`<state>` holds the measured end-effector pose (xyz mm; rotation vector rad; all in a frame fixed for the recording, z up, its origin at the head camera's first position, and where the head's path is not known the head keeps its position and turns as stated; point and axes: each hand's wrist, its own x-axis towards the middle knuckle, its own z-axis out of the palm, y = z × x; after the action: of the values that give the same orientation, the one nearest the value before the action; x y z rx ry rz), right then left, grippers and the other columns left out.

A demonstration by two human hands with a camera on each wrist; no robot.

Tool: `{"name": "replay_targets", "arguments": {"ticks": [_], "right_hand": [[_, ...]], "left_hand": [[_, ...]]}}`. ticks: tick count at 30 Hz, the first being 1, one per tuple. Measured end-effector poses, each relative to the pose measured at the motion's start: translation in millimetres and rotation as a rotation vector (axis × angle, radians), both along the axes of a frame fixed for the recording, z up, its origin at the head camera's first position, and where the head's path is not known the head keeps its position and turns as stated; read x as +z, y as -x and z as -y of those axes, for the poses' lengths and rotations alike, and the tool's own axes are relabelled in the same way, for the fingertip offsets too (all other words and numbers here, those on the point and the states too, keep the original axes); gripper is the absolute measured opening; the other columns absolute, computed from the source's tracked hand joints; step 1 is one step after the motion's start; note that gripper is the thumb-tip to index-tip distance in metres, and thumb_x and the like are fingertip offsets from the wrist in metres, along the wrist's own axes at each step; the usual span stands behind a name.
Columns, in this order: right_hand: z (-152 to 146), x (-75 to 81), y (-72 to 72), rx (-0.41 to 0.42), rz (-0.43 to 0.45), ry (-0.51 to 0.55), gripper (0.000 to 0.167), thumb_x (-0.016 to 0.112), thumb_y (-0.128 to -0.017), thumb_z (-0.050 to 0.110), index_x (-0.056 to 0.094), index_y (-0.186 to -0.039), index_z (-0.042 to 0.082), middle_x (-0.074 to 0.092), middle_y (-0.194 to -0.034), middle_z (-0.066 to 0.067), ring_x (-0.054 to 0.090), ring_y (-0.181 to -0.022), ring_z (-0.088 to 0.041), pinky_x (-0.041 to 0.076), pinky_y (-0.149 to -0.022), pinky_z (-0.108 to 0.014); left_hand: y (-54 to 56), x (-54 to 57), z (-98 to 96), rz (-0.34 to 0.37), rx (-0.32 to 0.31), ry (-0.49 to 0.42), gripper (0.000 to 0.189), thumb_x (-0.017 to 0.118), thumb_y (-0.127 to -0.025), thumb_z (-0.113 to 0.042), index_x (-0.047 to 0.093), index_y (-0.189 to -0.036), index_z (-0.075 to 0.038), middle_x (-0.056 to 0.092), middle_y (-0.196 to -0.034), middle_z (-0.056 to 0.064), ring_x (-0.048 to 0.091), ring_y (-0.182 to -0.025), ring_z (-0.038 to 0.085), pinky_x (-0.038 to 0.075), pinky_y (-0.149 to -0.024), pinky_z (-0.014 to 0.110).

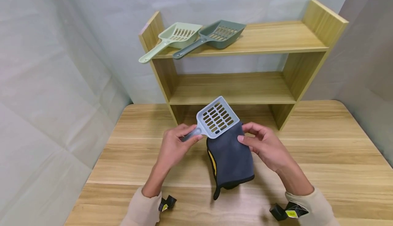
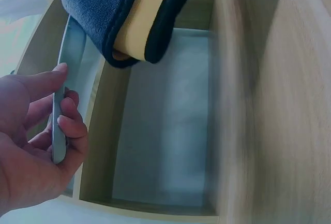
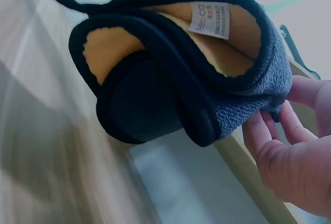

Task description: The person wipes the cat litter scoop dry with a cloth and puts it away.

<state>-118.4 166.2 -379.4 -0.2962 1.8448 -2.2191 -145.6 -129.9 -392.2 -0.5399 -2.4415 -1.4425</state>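
Observation:
My left hand [image 1: 175, 145] pinches the handle of a pale blue-grey slotted litter scoop [image 1: 199, 131], raised above the table with its head pointing up and right. A dark grey cloth [image 1: 231, 159] with black edging and a yellow lining hangs folded from my right hand [image 1: 268, 147], pinched near its upper right edge. The cloth's top meets the lower edge of the scoop's head. In the left wrist view, fingers wrap the scoop handle [image 2: 58, 125] edge-on, below the cloth [image 2: 98, 12]. A white label [image 3: 212, 19] shows inside the cloth's fold in the right wrist view.
Behind the hands, a wooden shelf [image 1: 233, 98] stands on the wooden table [image 1: 322, 157]. On its top board lie a light green litter scoop [image 1: 165, 42] and a dark green litter scoop [image 1: 204, 39], their handles jutting past the front edge.

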Motion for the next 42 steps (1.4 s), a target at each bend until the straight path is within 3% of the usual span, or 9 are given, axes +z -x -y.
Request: {"name": "replay_targets", "arguments": {"ticks": [7, 17, 26, 29, 32, 36, 42], "right_hand": [[-2.3, 0.5, 2.3, -0.037, -0.025, 0.059, 0.026, 0.067, -0.099, -0.008, 0.072, -0.108, 0.016, 0.069, -0.105, 0.006, 0.072, -0.082, -0.006, 0.062, -0.072, -0.024], [12.3, -4.6, -2.3, 0.009, 0.011, -0.135, 0.017, 0.073, -0.099, 0.005, 0.067, -0.108, 0.017, 0.064, -0.103, 0.007, 0.064, -0.076, -0.003, 0.053, -0.068, -0.023], [17.1, -9.8, -4.6, 0.120, 0.006, -0.146, 0.018, 0.072, -0.099, 0.004, 0.063, -0.114, 0.004, 0.062, -0.102, 0.004, 0.068, -0.081, -0.003, 0.055, -0.069, -0.023], [17.0, -10.2, -4.3, 0.124, 0.005, -0.155, 0.018, 0.072, -0.099, 0.005, 0.063, -0.115, 0.005, 0.063, -0.101, 0.005, 0.067, -0.079, -0.003, 0.055, -0.067, -0.023], [14.7, -8.7, -3.3, 0.094, 0.014, -0.151, 0.016, 0.072, -0.099, 0.005, 0.066, -0.113, 0.011, 0.063, -0.097, 0.006, 0.062, -0.072, -0.002, 0.053, -0.065, -0.022], [7.9, -3.1, -1.7, 0.035, 0.019, -0.102, 0.018, 0.071, -0.100, 0.003, 0.069, -0.110, 0.017, 0.064, -0.105, 0.005, 0.061, -0.072, -0.003, 0.052, -0.066, -0.020], [-12.6, 10.4, 1.1, -0.117, 0.020, 0.070, 0.025, 0.066, -0.103, -0.003, 0.073, -0.110, 0.020, 0.066, -0.104, 0.006, 0.066, -0.079, -0.005, 0.057, -0.067, -0.019]], "left_hand": [[0.7, 0.2, 1.7, -0.004, 0.010, 0.014, 0.038, 0.091, -0.085, -0.009, 0.081, -0.120, 0.000, 0.081, -0.097, 0.011, 0.065, -0.079, 0.014, 0.051, -0.066, 0.023], [-1.3, -5.5, -7.5, -0.038, -0.023, -0.007, 0.041, 0.090, -0.087, -0.010, 0.078, -0.124, 0.003, 0.082, -0.100, 0.013, 0.066, -0.080, 0.014, 0.050, -0.066, 0.023], [-3.3, -4.2, -9.0, -0.033, -0.026, -0.013, 0.040, 0.090, -0.087, -0.009, 0.078, -0.124, 0.001, 0.082, -0.101, 0.012, 0.069, -0.082, 0.015, 0.054, -0.068, 0.027], [-3.3, -3.5, -8.5, -0.038, -0.030, -0.009, 0.040, 0.090, -0.087, -0.009, 0.078, -0.124, 0.001, 0.081, -0.101, 0.012, 0.068, -0.081, 0.014, 0.054, -0.068, 0.028], [-2.7, -3.2, -6.6, -0.044, -0.033, -0.007, 0.040, 0.089, -0.087, -0.008, 0.078, -0.124, 0.001, 0.081, -0.100, 0.012, 0.066, -0.081, 0.012, 0.053, -0.067, 0.025], [-2.5, -0.5, -2.0, -0.034, -0.040, 0.005, 0.040, 0.089, -0.088, -0.008, 0.078, -0.125, 0.002, 0.080, -0.100, 0.011, 0.064, -0.080, 0.011, 0.051, -0.067, 0.021], [-2.5, 8.4, 8.3, 0.032, -0.049, 0.040, 0.039, 0.088, -0.089, -0.010, 0.078, -0.125, 0.001, 0.079, -0.101, 0.010, 0.063, -0.081, 0.015, 0.051, -0.068, 0.024]]}}
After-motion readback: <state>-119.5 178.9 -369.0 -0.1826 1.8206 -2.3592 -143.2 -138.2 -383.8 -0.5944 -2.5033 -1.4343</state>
